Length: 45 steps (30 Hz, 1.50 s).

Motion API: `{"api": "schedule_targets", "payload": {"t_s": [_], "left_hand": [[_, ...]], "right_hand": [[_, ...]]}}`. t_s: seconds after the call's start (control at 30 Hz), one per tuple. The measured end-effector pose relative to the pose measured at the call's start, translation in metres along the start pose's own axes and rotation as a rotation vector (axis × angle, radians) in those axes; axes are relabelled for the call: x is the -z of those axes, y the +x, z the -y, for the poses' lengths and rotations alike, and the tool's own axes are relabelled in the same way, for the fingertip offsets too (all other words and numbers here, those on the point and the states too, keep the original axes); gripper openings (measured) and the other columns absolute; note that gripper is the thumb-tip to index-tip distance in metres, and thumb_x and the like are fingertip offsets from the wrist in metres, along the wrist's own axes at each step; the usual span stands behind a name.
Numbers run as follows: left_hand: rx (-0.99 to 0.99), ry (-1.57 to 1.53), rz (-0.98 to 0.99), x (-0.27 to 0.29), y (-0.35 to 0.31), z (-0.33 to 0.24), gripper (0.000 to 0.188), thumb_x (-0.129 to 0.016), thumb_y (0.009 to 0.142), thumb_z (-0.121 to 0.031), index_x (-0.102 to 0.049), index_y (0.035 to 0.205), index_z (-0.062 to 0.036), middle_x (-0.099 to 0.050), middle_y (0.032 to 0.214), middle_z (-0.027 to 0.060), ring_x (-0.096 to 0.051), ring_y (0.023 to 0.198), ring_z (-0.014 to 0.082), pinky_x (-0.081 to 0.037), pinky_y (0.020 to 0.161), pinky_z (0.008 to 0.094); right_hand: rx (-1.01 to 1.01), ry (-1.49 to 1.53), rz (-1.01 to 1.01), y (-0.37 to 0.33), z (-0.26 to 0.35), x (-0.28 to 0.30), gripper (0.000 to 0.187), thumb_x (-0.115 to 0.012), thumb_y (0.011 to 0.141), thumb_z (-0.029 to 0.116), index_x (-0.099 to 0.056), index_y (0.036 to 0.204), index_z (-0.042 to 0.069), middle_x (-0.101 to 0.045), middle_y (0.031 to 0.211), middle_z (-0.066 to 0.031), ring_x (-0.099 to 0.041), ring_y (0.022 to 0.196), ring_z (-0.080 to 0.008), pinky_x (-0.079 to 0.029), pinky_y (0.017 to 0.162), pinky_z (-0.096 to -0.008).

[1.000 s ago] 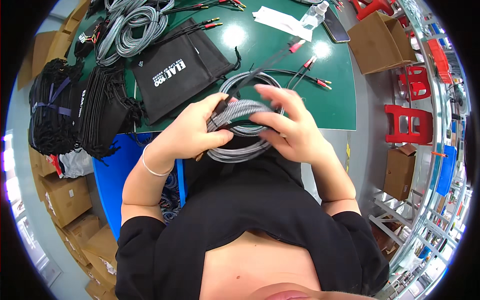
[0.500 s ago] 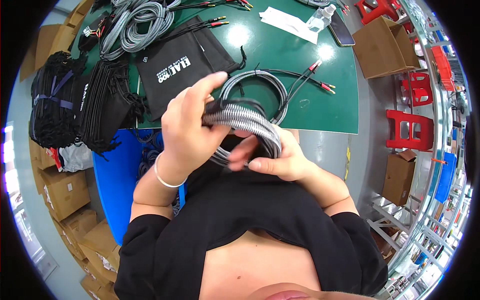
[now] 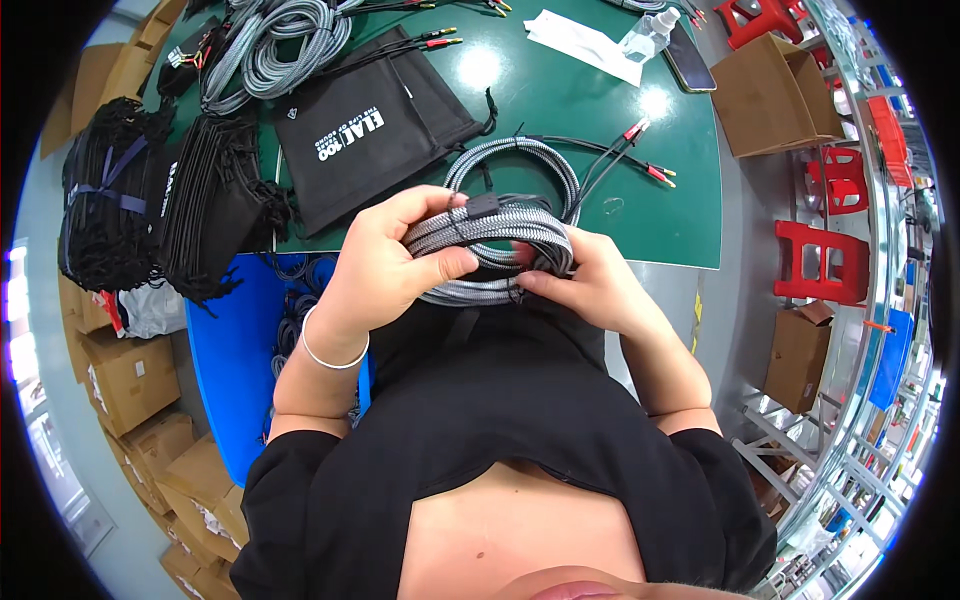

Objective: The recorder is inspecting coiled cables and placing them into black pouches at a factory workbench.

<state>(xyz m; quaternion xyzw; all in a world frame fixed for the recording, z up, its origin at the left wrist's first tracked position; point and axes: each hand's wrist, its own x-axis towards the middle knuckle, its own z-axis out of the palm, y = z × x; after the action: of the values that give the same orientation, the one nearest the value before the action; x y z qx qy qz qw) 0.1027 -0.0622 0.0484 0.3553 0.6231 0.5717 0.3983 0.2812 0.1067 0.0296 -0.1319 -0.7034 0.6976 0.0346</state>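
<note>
Between my hands is a coiled grey braided cable (image 3: 490,228), bound with dark ties, held over the table's near edge. My left hand (image 3: 400,255) grips the coil's left side, thumb inside the ring and fingers on top. My right hand (image 3: 590,280) closes round its right side, thumb near a black tie; some of its fingers are hidden behind the coil. Just beyond lies a second looped cable (image 3: 545,150) on the table, its red-and-gold banana plugs (image 3: 655,174) pointing right. A black drawstring pouch (image 3: 375,125) with white print lies flat to the left.
The green table (image 3: 660,225) also bears more coiled cables (image 3: 290,50), a white paper sheet (image 3: 580,45), a clear bottle (image 3: 650,35) and a phone (image 3: 690,58). Stacks of black pouches (image 3: 205,210) are at left. A blue bin (image 3: 220,370) with cables stands below; red stools (image 3: 820,262) are right.
The held coil has been lowered and turned so its ring faces me more. My left hand has come down slightly, and my right thumb and fingers have closed on the coil's right side.
</note>
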Motion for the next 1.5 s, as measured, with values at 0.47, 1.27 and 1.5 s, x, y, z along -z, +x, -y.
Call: {"api": "schedule_targets", "payload": {"t_s": [0.47,1.27,1.5], "left_hand": [[0.246,0.178,0.235,0.017,0.001,0.027,0.038,-0.077,0.082,-0.02,-0.061,0.109,0.0021,-0.065,0.077,0.0056,-0.057,0.069,0.0097,-0.048,0.067,0.0285],[0.355,-0.66,0.357,0.0,0.007,0.011,0.029,-0.07,0.087,-0.018,-0.063,0.104,0.0051,-0.049,0.055,-0.0024,-0.04,0.042,0.0035,-0.03,0.04,0.0195],[0.305,-0.468,0.319,0.011,-0.003,0.011,0.038,-0.075,0.084,-0.023,-0.065,0.108,0.0032,-0.065,0.079,0.0036,-0.058,0.068,0.0079,-0.048,0.065,0.0225]], "right_hand": [[-0.209,0.679,-0.069,-0.011,-0.024,0.001,0.031,-0.061,0.084,-0.006,-0.056,0.115,-0.004,-0.067,0.094,-0.0132,-0.068,0.078,-0.0203,-0.055,0.073,-0.0311],[-0.126,0.721,-0.125,-0.009,-0.025,-0.005,0.029,-0.057,0.091,0.0,-0.053,0.12,-0.002,-0.065,0.103,-0.0146,-0.067,0.092,-0.0253,-0.054,0.083,-0.0362],[-0.168,0.049,-0.019,-0.005,-0.006,0.011,0.027,-0.073,0.084,0.008,-0.06,0.107,-0.001,-0.064,0.091,-0.003,-0.06,0.084,-0.01,-0.05,0.076,-0.0266]]}}
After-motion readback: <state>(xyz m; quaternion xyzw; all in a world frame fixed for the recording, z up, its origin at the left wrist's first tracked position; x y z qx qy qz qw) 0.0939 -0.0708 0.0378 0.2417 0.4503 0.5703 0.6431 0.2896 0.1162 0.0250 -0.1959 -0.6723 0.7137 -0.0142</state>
